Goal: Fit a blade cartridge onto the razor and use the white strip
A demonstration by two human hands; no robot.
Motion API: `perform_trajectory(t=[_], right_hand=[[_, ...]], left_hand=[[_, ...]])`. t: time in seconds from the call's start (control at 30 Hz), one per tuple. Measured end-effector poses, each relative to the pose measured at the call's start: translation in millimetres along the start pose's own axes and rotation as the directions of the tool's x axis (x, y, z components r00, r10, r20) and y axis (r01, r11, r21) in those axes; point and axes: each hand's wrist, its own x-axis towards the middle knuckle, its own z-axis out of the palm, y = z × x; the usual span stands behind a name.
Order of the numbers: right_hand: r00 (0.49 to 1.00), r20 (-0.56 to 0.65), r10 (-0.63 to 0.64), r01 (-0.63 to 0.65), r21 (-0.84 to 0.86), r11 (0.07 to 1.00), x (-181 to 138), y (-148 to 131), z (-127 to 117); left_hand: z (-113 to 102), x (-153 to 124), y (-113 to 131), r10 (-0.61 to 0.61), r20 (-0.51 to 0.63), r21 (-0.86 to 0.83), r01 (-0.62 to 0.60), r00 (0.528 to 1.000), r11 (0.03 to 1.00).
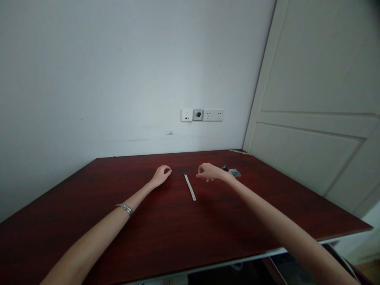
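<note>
A long thin white tool (190, 187) with a dark tip at its far end and a small hole at its near end lies on the dark red table (166, 229). To its left, my left hand (162, 175) rests on the tabletop, holding nothing, its fingers loosely curved and a gap between thumb and forefinger. On the other side, my right hand (208, 171) is above the table with thumb and forefinger brought together in a pinch. Whatever they hold, if anything, is too small to make out. Neither hand touches the white tool.
Just beyond my right wrist lie a black item (225, 168) and a small clear packet (234, 172), partly hidden. A flat strip (240, 152) lies at the back right corner. Wall sockets (213, 115) are behind the table, and a white panelled door (308, 130) stands to the right.
</note>
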Motion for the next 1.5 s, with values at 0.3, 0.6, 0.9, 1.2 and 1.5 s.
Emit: perform_trajectory(t=[0.3,0.6,0.9,1.2,1.5], right_hand=[[0.998,-0.05,0.044,-0.057,-0.291,0.955,-0.6,-45.8,43.0],[0.995,-0.037,0.097,-0.104,-0.313,0.944,3.6,-53.1,51.7],[0.997,-0.041,0.068,-0.078,-0.323,0.943,7.9,-56.2,58.0],[0.985,-0.165,0.055,-0.106,-0.314,0.943,-5.5,-11.4,23.6],[0.907,-0.295,0.301,-0.395,-0.347,0.851,-36.8,128.7,-42.7]], left_hand=[[9.3,-5.5,-5.9,-0.018,0.024,0.008,0.018,1.0,1.0],[9.7,-4.1,-5.6,-0.043,0.019,0.059,0.042,0.999,0.997],[8.1,-5.8,-3.8,-0.038,0.021,0.07,0.036,0.999,0.997],[9.5,-5.9,-7.2,-0.032,0.022,0.055,0.031,0.999,0.998],[10.7,-5.6,-12.9,-0.023,0.019,0.066,0.021,1.0,0.998]])
